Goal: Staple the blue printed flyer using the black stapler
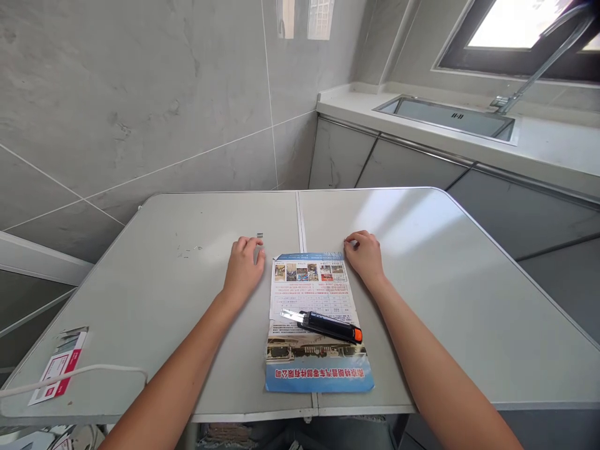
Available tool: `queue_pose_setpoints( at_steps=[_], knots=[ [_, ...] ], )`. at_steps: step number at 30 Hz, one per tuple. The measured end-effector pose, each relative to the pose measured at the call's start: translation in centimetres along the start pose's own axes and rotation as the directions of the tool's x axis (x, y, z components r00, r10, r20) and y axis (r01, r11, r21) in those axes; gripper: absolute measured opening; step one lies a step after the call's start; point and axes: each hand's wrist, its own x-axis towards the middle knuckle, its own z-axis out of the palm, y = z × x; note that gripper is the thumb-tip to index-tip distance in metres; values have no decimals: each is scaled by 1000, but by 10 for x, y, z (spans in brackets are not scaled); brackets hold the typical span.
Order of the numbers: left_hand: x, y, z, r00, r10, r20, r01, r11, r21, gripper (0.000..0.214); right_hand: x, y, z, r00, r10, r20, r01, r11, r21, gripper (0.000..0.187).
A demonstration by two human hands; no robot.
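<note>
A printed flyer (312, 297) with photos and a blue lower band lies before me on the table. Across it rests a black utility knife (328, 326) with an orange end, its blade out and pointing left. My left hand (244, 265) is on the tabletop at the flyer's upper left, fingers bent, thumb and forefinger apart, holding nothing. Just beyond those fingertips lies a small grey piece (259, 235). At the flyer's upper right, my right hand (365, 255) is closed in a pinch; a tiny dark bit shows at its fingertips, too small to name.
The white folding table (422, 300) has a seam down its middle. A red-and-white card (59, 369) and a white cable (103, 369) are at the left. Behind stand a tiled wall (187, 94) and a counter with a sink (450, 119) and faucet (539, 75).
</note>
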Motion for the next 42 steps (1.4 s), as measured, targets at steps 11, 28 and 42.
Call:
queue_pose_setpoints(
  at_steps=[11, 28, 42],
  knots=[
    [2, -22, 19, 993, 33, 114, -52, 984, 170, 37, -1, 0, 2, 999, -20, 26, 22, 999, -49, 39],
    [-10, 7, 13, 976, 214, 40, -206, 966, -156, 18, -1, -2, 3, 996, -68, 60, 75, 989, -127, 48],
    [-14, 16, 8, 822, 535, 195, -459, 825, -329, 25, -7, -28, -18, 986, -138, 97, 137, 990, 12, 22]
  ],
)
